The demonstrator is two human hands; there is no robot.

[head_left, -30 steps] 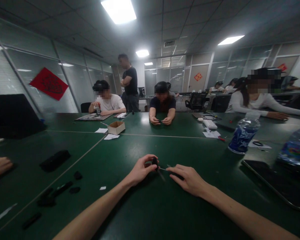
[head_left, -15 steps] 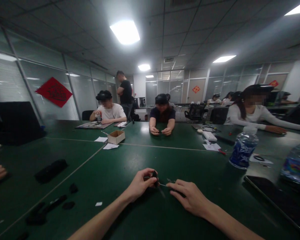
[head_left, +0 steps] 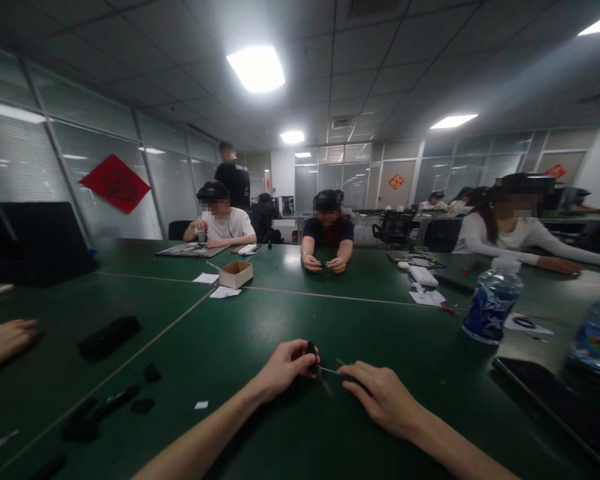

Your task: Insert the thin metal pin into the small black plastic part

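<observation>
Head view, one moment. The left hand [head_left: 284, 371] is raised just off the green table [head_left: 260, 320], with its fingers [head_left: 300, 348] curled shut and thumb and fingertips pinched around a small black part [head_left: 311, 352]. The part sits at the near middle of the table, between the two hands and just above the surface. The right hand [head_left: 380, 397] lies low, palm down, thumb and forefinger closed on the right end of a thin metal rod [head_left: 330, 371]. The rod runs level from those fingers to the black part and meets it. The exact seat of the rod in the part is too small to tell. On the table to the left are several loose black pieces [head_left: 109, 337], well apart from the hands, and a white paper scrap [head_left: 201, 405] nearer in. Another person's hand [head_left: 5, 340] rests at the far left edge. Farther back stands an open cardboard box [head_left: 236, 273] with paper slips [head_left: 224, 292] just beside it. To the right is a water bottle [head_left: 490, 303] with a blue label, print not legible, and a second bottle [head_left: 597, 337] with a coloured label, also unreadable. A red diamond hanging [head_left: 115, 183] on the glass wall carries dark characters, too blurred to read. Across the table a seated person in a dark shirt [head_left: 329, 233] has both hands together on the table.
</observation>
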